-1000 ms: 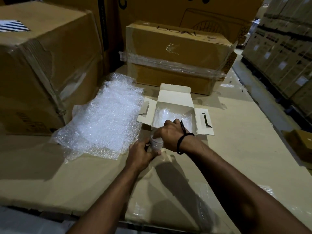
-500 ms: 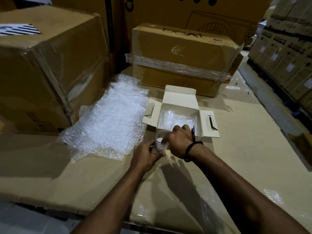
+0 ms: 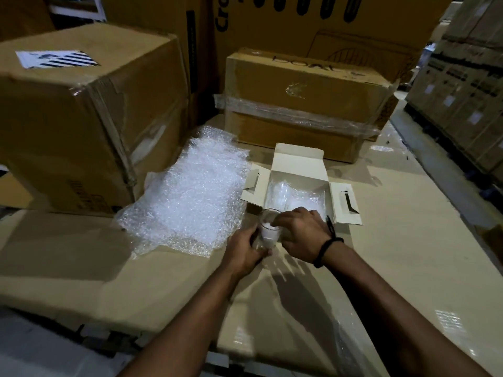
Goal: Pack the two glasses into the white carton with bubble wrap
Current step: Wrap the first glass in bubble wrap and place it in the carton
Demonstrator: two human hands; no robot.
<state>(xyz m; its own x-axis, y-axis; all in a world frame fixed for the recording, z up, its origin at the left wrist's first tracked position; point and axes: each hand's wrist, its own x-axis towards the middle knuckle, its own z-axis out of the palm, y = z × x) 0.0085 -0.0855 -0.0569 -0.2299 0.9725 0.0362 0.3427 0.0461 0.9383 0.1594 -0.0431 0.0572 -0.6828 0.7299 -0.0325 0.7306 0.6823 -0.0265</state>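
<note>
1. The left hand (image 3: 245, 248) gripped the glass (image 3: 268, 232), fingers curled round its side
2. The right hand (image 3: 302, 235) pinched the same glass at its rim
3. The glass, with white stuff inside, was just in front of the open white carton (image 3: 296, 161)
4. A bubble wrap sheet (image 3: 190, 197) lay left of the carton on the cardboard surface (image 3: 136, 281)

Left: large brown cardboard box (image 3: 81, 126), taped, with a striped white label (image 3: 57, 59) on its top. Rear centre: lower brown box (image 3: 307, 85) banded with clear stretch film (image 3: 294, 115), standing against a tall printed carton (image 3: 313, 20). Right: stacked cartons (image 3: 462, 91) in rows. Foreground: bench (image 3: 408, 240) of flat, glossy cardboard.
</note>
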